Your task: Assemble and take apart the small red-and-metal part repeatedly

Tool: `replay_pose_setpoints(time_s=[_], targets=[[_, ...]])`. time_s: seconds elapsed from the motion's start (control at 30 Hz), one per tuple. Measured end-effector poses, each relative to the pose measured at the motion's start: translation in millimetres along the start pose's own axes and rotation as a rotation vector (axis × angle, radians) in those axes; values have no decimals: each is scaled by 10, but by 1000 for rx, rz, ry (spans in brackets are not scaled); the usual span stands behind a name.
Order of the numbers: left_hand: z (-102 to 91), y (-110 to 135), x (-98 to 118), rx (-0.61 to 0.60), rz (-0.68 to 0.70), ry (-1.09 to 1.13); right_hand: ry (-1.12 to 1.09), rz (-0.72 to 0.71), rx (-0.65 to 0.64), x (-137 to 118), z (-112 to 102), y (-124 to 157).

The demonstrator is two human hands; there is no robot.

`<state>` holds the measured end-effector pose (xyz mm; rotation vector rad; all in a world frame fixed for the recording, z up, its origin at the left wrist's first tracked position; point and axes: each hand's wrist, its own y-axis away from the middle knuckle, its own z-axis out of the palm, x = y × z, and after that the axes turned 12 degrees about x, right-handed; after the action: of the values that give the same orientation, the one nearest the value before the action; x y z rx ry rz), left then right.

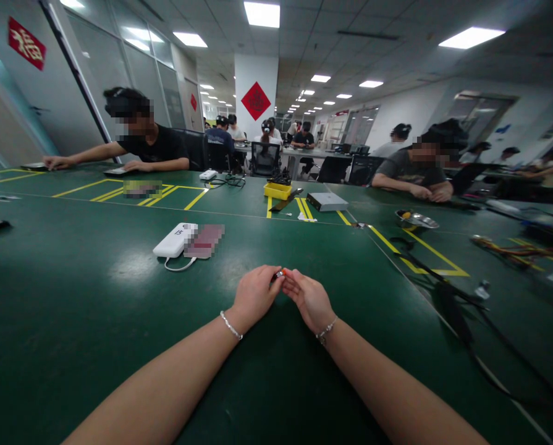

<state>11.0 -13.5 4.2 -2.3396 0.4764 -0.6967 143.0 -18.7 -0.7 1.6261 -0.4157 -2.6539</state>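
**Two hands meeting over one tiny orange piece**

Both hands are coming together at the centre of the green table (95, 296), low over the mat, and between them sits a small orange piece (282, 272) with a glint of metal at its end. The left hand (254, 295) is curling in from the left, fingers narrow and bunched, the tips pinching the metal end. The right hand (311, 301) is mirroring it, fingers drawn close and nipping the orange end. So the piece is hanging between the two sets of fingertips, just above the table and not lying on it. It is too small to say what it is. A two-sided fingertip pinch looks like the natural hold for something this tiny, and the forearms, lying low along the mat, are probably steadying the grip.

Beyond the hands, well apart, a white power bank (174, 240) is lying flat with its cable looped beside it, out of the way of the wrists. Further back a yellow tray (277, 190) and a grey box (327, 201) are sitting by the yellow tape lines. Black cables (447, 296) are trailing off to the right. Other people are sitting at the far edges, their hands on their own patches of table.
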Motion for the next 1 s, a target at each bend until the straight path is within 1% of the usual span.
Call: replay_pose_setpoints(time_s=[0.17,0.3,0.4,0.5,0.6,0.63,0.7,0.73,0.77,0.8,0.87,0.9,0.93,1.0], targets=[[-14,-4,9,-19,-4,-13,41,-30,-8,-5,27,26],[-7,-2,29,-68,0,-12,145,-126,-17,-13,-3,-11],[17,0,23,-98,25,23,253,-222,8,-52,-67,-90],[52,7,-17,-97,5,43,389,-310,29,-122,-150,-192],[82,19,-80,-120,-36,19,529,-330,19,-245,-250,-290],[88,25,-102,-140,-40,4,568,-337,34,-309,-300,-324],[94,35,-140,-217,-22,-30,695,-395,128,-482,-456,-394],[94,39,-155,-251,-8,-45,800,-447,215,-587,-570,-432],[93,43,-166,-278,7,-57,928,-509,318,-696,-709,-470],[91,45,-174,-296,20,-64,1078,-559,453,-802,-871,-508],[89,48,-182,-305,35,-71,1310,-594,675,-980,-1231,-573],[88,48,-183,-308,38,-71,1381,-565,762,-1040,-1409,-599],[88,47,-184,-312,39,-72,1427,-519,823,-1079,-1574,-619],[87,47,-184,-317,35,-74,1469,-413,891,-1101,-1833,-647]])
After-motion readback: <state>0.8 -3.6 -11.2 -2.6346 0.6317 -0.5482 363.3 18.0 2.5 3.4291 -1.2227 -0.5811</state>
